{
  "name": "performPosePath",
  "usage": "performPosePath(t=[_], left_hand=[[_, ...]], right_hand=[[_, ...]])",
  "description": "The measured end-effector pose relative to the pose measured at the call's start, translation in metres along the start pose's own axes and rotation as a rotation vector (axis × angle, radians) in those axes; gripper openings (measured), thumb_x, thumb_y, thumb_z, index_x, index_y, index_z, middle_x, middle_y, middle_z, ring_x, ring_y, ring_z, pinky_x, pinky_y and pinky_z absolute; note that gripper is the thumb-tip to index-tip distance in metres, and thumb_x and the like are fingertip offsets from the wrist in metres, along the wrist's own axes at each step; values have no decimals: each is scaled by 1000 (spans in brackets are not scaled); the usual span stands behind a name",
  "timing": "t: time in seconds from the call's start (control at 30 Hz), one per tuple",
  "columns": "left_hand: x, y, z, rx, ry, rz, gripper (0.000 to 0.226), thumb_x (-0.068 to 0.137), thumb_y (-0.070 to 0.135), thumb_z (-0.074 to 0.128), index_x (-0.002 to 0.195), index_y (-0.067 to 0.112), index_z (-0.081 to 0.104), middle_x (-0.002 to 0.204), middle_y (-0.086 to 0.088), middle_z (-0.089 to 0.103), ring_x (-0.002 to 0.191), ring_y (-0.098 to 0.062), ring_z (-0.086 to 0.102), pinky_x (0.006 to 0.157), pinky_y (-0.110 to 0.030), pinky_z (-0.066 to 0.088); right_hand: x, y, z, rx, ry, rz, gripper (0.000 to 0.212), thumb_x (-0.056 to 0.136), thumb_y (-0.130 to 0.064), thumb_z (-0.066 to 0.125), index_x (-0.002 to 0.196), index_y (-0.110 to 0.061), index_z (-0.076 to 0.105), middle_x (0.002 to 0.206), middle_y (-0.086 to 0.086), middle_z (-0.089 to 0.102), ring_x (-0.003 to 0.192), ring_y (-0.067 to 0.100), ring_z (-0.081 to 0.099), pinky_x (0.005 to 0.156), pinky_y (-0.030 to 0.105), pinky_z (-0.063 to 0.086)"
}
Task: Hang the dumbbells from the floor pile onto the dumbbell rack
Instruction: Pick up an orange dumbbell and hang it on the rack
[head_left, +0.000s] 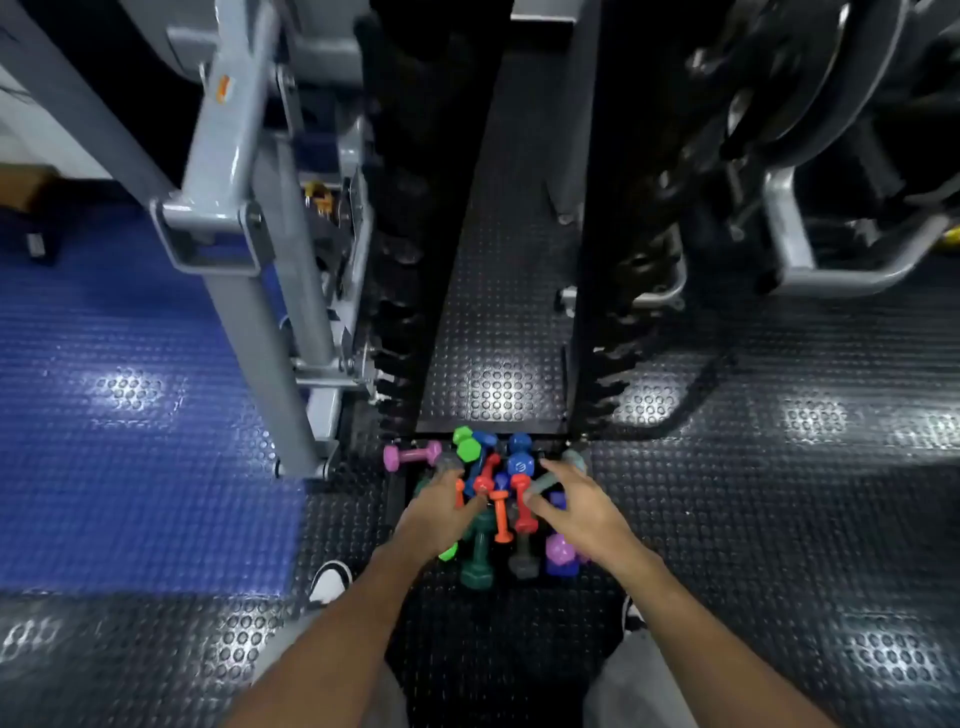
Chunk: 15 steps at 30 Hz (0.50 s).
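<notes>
Colours, floor pile and matting
Dumbbells (501, 499): pink, green, blue, orange, red, purple, grey. Floor (779, 493): black studded; mat (130, 415) blue studded.

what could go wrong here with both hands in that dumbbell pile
1. The dumbbells lie crossed over each other, so pulling one may shift others onto the left hand or right hand.
2. Loose ones could roll toward the shoe close by.
3. The rack pegs are dark and hard to see, so a hang may miss.

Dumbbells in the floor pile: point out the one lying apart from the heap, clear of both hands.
The pink dumbbell at the pile's far left edge. It lies on its side beside the grey machine post, while the others are jumbled together under the left hand and right hand.
</notes>
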<state>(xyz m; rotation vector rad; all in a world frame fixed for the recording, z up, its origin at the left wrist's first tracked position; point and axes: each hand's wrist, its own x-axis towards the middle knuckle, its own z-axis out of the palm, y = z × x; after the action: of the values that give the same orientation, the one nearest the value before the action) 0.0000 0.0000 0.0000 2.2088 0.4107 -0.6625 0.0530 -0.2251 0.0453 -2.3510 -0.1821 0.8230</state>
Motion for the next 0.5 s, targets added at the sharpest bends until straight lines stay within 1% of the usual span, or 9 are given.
performPosePath(t=[0.03,0.1,0.17,0.27,0.33,0.37,0.4,0.43,0.5], left_hand=[[14,-14,14,-24,-11,-30,64,91,57,59,141,17,52,133,-5,61,119,-28,60,98,-42,50],[37,-34,32,-61,-36,-84,66,82,62,60,132,19,57,124,-5,66,113,-27,64,96,-44,52],[66,-59,56,-74,-59,-123,63,77,63,56,124,21,59,116,-6,68,109,-29,65,94,-44,53],[106,-88,92,-88,-104,-176,53,87,57,58,124,18,55,117,-9,67,109,-31,63,92,-40,51],[133,-110,114,-86,-95,-205,61,84,62,56,127,18,54,117,-10,66,111,-34,63,96,-43,52],[145,-119,126,-84,-87,-215,67,82,64,56,132,19,52,121,-11,65,113,-35,62,98,-43,51],[156,-128,138,-88,-82,-214,67,85,60,58,136,19,51,125,-11,64,116,-35,61,99,-41,50],[166,-136,149,-98,-79,-207,61,90,53,61,137,16,52,126,-11,64,117,-34,60,96,-37,48],[179,-148,166,-108,-76,-196,42,95,40,64,127,14,57,119,-11,65,115,-32,61,86,-33,45]], right_hand=[[14,13,18,16,-6,3,72,87,-65,61,143,-18,54,137,-1,60,135,17,50,110,30,40],[39,29,40,-8,-44,40,56,93,-49,66,135,-12,59,132,9,60,126,25,55,103,34,42],[67,52,67,-52,-90,70,51,96,-43,65,136,-13,59,134,12,59,127,28,54,103,35,41],[111,90,105,-86,-106,92,52,95,-43,65,138,-16,58,137,13,59,129,31,54,105,38,42],[140,115,127,-112,-102,112,48,95,-42,64,135,-15,59,134,15,61,126,33,56,101,40,46],[154,126,137,-129,-105,110,46,96,-41,63,133,-15,60,131,15,63,123,34,58,99,40,47],[168,138,150,-147,-107,108,43,96,-41,62,131,-16,60,128,14,64,120,34,60,96,39,48],[180,148,160,-161,-107,102,41,95,-41,62,128,-16,61,125,13,65,118,34,61,94,38,47],[200,161,177,-193,-105,99,40,94,-38,62,127,-16,63,125,14,65,117,33,62,93,35,46]])
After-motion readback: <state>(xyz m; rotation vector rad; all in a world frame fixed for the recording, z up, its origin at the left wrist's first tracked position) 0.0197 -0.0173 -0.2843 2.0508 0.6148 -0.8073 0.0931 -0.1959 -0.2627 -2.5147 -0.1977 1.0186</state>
